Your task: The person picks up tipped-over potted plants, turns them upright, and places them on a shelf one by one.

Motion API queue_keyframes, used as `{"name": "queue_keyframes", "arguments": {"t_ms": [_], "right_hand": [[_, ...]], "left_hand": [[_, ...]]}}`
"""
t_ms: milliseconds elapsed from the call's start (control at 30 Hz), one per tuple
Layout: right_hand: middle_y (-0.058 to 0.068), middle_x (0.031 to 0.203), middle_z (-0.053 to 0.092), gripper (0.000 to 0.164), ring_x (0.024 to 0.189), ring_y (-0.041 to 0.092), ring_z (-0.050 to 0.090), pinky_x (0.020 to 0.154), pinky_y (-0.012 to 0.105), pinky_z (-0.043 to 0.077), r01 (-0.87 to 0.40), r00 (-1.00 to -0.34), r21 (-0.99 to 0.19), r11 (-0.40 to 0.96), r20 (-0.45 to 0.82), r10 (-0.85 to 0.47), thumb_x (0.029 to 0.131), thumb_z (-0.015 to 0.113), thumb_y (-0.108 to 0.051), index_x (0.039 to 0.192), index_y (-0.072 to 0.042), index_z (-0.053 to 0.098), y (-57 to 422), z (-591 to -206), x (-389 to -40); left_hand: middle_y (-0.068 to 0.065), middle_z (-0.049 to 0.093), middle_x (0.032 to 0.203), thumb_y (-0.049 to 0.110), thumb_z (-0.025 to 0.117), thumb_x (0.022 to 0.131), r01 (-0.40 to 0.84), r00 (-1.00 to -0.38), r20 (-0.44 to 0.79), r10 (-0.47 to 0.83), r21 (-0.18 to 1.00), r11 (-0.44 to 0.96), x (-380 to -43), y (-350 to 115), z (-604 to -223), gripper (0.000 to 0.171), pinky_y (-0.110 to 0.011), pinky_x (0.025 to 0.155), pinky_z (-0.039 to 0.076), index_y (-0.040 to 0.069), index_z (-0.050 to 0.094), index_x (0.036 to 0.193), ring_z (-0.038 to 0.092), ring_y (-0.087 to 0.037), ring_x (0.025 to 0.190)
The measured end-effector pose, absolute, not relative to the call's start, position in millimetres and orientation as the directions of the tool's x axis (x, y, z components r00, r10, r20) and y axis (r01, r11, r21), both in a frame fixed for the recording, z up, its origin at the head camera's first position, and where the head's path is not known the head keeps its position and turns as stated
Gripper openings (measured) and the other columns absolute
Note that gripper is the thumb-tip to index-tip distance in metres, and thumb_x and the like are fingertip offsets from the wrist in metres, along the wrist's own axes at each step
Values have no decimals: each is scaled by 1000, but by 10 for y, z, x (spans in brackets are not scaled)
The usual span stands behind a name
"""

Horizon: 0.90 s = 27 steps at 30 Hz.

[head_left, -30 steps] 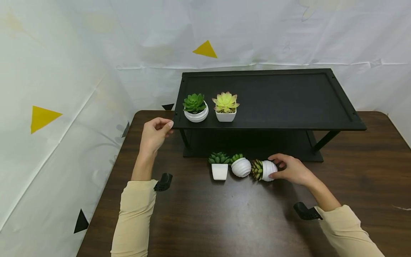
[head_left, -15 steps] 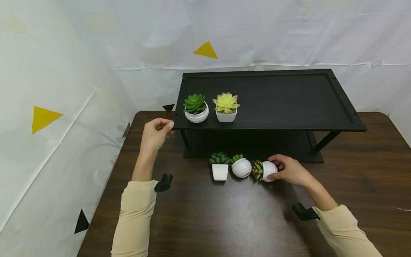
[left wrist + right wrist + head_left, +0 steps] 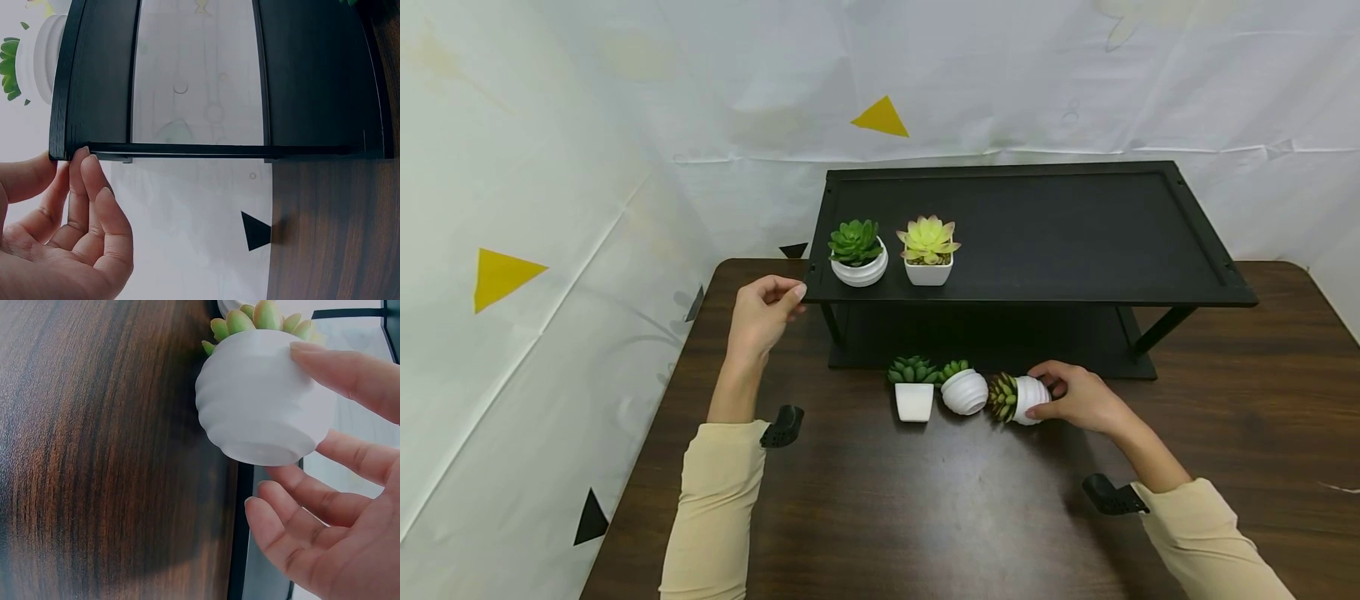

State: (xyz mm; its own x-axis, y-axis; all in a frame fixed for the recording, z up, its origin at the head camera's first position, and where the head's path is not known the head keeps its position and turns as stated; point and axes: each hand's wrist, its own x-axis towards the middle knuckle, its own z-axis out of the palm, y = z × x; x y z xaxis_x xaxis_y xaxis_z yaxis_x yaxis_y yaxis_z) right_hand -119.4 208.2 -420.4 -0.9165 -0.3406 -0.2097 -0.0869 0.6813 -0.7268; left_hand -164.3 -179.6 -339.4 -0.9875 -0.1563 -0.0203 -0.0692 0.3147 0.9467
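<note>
My left hand [image 3: 758, 319] pinches the front left corner of the black two-tier shelf [image 3: 1060, 233] between thumb and fingertips. In the left wrist view the thumb lies along the edge of the top board, with the other fingers loosely bent beside it. On the table in front of the shelf, my right hand [image 3: 1078, 398] grips the white ribbed pot of a reddish-green succulent [image 3: 1030, 400] tipped on its side, leaves pointing left. The right wrist view shows the thumb on the pot's wall and a finger behind it, while the remaining fingers curl below its base.
On the shelf top stand a green succulent in a round white pot [image 3: 859, 271] and a yellow-green one in a square pot [image 3: 928, 271]. Left of my right hand lie a round-potted succulent [image 3: 964, 392] and a square-potted one [image 3: 914, 402]. White sheeting [image 3: 1037, 75] hangs behind the table.
The right hand and the succulent it holds have shifted very slightly to the right. The left hand keeps its place at the shelf corner.
</note>
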Motion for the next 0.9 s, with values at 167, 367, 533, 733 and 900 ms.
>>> {"name": "queue_keyframes", "arguments": {"t_ms": [167,367,533,733,900], "right_hand": [[15,94,58,54,74,20,54,58,31,44,-79,-913,-728,681,-222,-343,71,78,-17,112,7,54,2097,-4200,-1190],[15,94,57,54,74,21,55,59,31,46,-76,-902,-739,670,-236,-362,71,78,-14,115,8,53,2130,-4219,-1200],[16,95,57,56,75,21,56,59,31,46,-75,-893,-742,666,-247,-376,72,77,-14,117,8,52,2145,-4219,-1203],[15,96,57,58,73,19,55,58,29,46,-92,-882,-751,654,-243,-403,71,78,-13,119,8,52,2161,-4205,-1215],[14,94,57,56,72,19,53,57,28,45,-110,-877,-755,646,-232,-421,69,78,-10,117,7,54,2187,-4200,-1220]], "left_hand": [[-7,58,82,8,58,90,-73,-987,-24,-158,947,314,-1642,-1797,-3396,19,-22,63,45,-7,62,100,57,-9,64],[-6,58,81,8,58,90,-68,-987,-18,-159,947,315,-1646,-1795,-3399,18,-21,62,45,-7,62,100,57,-8,64],[-6,57,80,8,58,90,-62,-987,-12,-159,947,314,-1643,-1795,-3397,18,-21,61,45,-7,62,100,56,-8,63],[-7,58,81,7,58,90,-62,-987,-11,-160,947,314,-1642,-1791,-3393,18,-21,61,45,-7,62,100,56,-8,63],[-9,58,82,8,58,90,-69,-987,-20,-157,948,311,-1637,-1791,-3389,18,-21,62,45,-7,62,100,57,-9,64]]}}
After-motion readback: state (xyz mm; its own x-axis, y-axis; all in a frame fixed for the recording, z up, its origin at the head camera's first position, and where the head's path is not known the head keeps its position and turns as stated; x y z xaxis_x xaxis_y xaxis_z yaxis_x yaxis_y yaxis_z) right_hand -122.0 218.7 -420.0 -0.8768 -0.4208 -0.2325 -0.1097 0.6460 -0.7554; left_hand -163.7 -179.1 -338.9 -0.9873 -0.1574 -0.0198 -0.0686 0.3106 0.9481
